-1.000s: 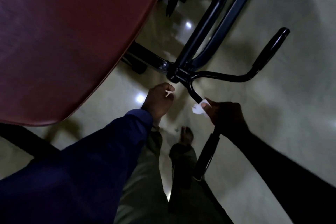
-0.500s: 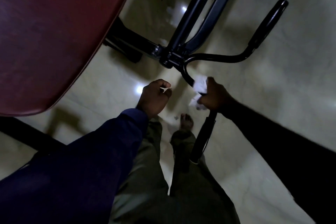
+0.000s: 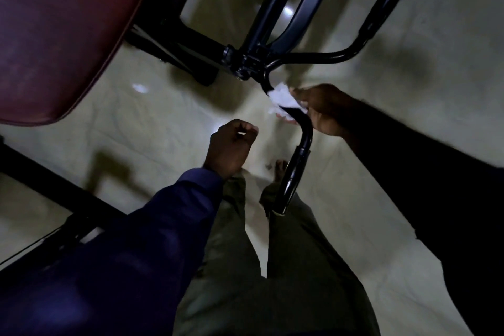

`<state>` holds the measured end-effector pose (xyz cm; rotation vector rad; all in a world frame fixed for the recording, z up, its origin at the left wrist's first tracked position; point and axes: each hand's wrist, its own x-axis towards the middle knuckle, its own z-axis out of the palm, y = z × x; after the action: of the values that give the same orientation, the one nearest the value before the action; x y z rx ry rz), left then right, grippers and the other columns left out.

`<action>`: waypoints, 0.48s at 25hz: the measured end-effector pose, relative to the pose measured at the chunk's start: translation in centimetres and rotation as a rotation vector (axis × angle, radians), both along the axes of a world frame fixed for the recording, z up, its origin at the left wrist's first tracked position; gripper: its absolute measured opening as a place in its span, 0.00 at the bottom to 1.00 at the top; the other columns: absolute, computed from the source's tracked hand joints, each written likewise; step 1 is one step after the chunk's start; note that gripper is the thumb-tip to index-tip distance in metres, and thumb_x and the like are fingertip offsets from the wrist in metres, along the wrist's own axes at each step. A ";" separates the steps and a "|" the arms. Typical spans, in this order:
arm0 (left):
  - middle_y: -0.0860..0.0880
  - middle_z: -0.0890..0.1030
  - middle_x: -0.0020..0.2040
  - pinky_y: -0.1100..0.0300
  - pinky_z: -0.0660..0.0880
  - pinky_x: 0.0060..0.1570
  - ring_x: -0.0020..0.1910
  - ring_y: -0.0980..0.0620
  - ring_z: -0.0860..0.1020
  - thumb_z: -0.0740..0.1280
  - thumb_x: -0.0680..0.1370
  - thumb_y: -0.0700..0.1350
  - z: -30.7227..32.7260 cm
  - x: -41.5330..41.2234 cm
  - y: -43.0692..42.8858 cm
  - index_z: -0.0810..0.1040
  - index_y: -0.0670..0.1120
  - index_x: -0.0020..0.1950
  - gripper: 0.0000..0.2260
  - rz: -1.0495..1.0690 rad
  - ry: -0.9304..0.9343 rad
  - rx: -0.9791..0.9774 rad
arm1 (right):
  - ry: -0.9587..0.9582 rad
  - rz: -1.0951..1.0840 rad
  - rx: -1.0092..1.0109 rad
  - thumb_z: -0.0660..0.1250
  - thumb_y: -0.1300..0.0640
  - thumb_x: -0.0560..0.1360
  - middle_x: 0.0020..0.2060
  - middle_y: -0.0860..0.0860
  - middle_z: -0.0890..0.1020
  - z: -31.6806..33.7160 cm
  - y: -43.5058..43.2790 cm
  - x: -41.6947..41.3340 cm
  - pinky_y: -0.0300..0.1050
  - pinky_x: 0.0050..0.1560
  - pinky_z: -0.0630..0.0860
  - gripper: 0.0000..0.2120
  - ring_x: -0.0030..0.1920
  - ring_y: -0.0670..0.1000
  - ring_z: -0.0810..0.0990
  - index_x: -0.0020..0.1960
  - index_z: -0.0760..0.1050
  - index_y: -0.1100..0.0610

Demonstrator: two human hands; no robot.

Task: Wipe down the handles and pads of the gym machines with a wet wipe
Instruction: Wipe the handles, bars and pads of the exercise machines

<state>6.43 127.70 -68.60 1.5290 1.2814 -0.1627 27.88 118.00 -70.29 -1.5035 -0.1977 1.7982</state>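
A black curved handlebar (image 3: 305, 58) of a gym machine forks into two arms. The near arm ends in a black grip (image 3: 293, 177) pointing toward me; the far grip (image 3: 387, 0) rises at the upper right. My right hand (image 3: 324, 109) wraps a crumpled white wet wipe (image 3: 282, 98) round the bent bar just above the near grip. To the left of that bar my left hand (image 3: 231, 147) hangs loosely curled and holds nothing. A dark red pad (image 3: 62, 30) fills the upper left.
Black frame tubes (image 3: 289, 5) run up from the handlebar joint, and a black base (image 3: 174, 35) sits on the pale glossy floor (image 3: 409, 172). A dark bar (image 3: 54, 188) crosses the lower left. My legs and a bare foot (image 3: 279, 172) are below the near grip.
My right hand has slid the wipe up the near bar toward the joint. My left hand has dropped slightly. The view has shifted, so the machine now sits higher in frame.
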 end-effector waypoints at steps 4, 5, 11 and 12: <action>0.58 0.85 0.47 0.78 0.69 0.40 0.41 0.70 0.79 0.71 0.80 0.50 0.2 0.1 -1.6 0.85 0.49 0.52 0.06 -0.029 -0.024 -0.005 | -0.120 0.018 -0.110 0.63 0.54 0.84 0.59 0.61 0.84 0.2 2.8 -0.4 0.47 0.59 0.79 0.16 0.56 0.57 0.84 0.65 0.79 0.64; 0.58 0.85 0.47 0.79 0.69 0.40 0.41 0.71 0.79 0.71 0.80 0.49 0.0 0.3 -1.6 0.86 0.49 0.52 0.06 -0.041 -0.025 -0.006 | -0.190 0.083 -0.166 0.63 0.54 0.85 0.53 0.59 0.84 -0.2 3.9 -1.0 0.46 0.50 0.81 0.12 0.47 0.55 0.84 0.58 0.80 0.61; 0.53 0.84 0.56 0.78 0.71 0.46 0.52 0.57 0.80 0.67 0.83 0.46 -0.7 -0.3 -0.6 0.84 0.48 0.55 0.07 -0.187 -0.035 0.043 | -0.590 0.171 -0.222 0.57 0.46 0.84 0.47 0.55 0.85 1.1 -0.6 -3.9 0.46 0.43 0.78 0.20 0.43 0.52 0.85 0.55 0.84 0.57; 0.53 0.84 0.57 0.73 0.73 0.50 0.53 0.56 0.80 0.66 0.83 0.46 -0.5 -0.2 -0.5 0.83 0.49 0.55 0.07 -0.203 -0.052 0.039 | -0.496 0.014 -0.175 0.58 0.47 0.83 0.40 0.55 0.84 2.0 -2.8 -5.0 0.45 0.41 0.76 0.19 0.38 0.50 0.83 0.48 0.83 0.56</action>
<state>6.19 127.17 -69.11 1.6855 1.0936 -0.2274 22.91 115.24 -68.32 -2.0625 -0.2985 1.4517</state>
